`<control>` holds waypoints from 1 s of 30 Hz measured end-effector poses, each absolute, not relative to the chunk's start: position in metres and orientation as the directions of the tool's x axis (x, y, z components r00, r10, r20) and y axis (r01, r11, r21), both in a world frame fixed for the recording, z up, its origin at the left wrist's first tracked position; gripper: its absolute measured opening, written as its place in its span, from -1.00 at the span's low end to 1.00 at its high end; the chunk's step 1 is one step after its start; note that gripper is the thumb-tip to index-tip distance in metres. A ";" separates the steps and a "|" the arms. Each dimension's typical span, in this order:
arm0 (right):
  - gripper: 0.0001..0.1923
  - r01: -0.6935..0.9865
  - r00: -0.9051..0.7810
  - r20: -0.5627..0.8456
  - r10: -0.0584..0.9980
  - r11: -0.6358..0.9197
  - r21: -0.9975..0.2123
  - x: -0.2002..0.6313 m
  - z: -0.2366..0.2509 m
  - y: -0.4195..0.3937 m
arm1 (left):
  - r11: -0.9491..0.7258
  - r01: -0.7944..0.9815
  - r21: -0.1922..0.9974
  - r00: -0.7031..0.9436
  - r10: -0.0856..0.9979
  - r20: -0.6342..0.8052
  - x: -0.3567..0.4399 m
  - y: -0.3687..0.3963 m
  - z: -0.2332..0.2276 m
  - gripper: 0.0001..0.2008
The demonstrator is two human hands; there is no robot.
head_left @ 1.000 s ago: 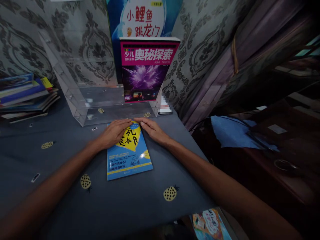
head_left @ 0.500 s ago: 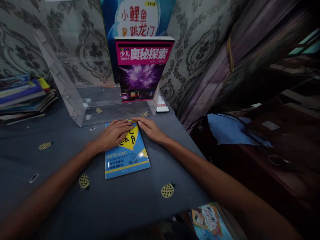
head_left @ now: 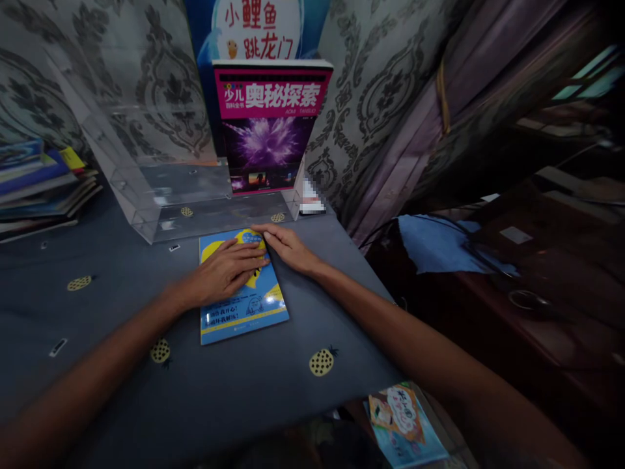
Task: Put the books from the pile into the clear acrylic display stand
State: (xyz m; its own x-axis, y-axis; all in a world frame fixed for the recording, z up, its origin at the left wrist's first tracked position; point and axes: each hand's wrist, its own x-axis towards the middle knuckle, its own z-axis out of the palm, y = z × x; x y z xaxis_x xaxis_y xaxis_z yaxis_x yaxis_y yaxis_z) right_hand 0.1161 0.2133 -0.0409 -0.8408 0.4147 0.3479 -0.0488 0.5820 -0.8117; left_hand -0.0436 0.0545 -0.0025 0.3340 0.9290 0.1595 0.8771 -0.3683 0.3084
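A blue and yellow book (head_left: 244,312) lies flat on the table in front of a clear stand. Across its cover rests my left hand (head_left: 229,270), palm down with the fingers stretched out. My right hand (head_left: 290,247) touches the book's far right corner, its fingers extended along the edge. Part of the cover's title is hidden beneath my left hand. Just beyond, the clear acrylic stand (head_left: 131,202) holds a pink and purple book (head_left: 268,140) upright, and a taller blue book (head_left: 312,29) shows behind that one.
Several books are stacked (head_left: 39,182) at the table's left. Another book (head_left: 407,423) sits below the table's near edge at lower right. The dark grey tablecloth (head_left: 234,397) has pineapple prints. A purple curtain (head_left: 390,150) hangs to the right, near a blue cloth (head_left: 434,244).
My left hand has slid nearer down the cover, uncovering more of its yellow top part. My right hand stays at the far right corner. The whole view has shifted slightly.
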 end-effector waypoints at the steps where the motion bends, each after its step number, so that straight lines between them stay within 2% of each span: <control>1: -0.58 -0.053 -0.840 0.350 0.416 0.579 -0.814 0.116 -0.041 0.213 | -0.372 0.874 0.313 0.338 0.928 0.158 -0.042 0.053 -0.002 -0.57; 11: -0.60 -0.092 -0.840 0.386 0.381 0.601 -0.794 0.116 -0.044 0.213 | -0.428 0.836 0.343 0.416 0.903 0.113 -0.025 0.028 0.001 -0.59; 22: -0.59 -0.051 -0.848 0.388 0.360 0.675 -0.736 0.119 -0.041 0.207 | -0.561 0.756 0.337 0.540 0.826 0.164 -0.013 0.004 0.003 -0.56; 30: -0.57 0.026 -0.882 0.376 0.284 0.825 -0.564 0.122 -0.042 0.191 | -0.532 0.725 0.437 0.528 0.837 0.143 -0.016 0.004 0.006 -0.59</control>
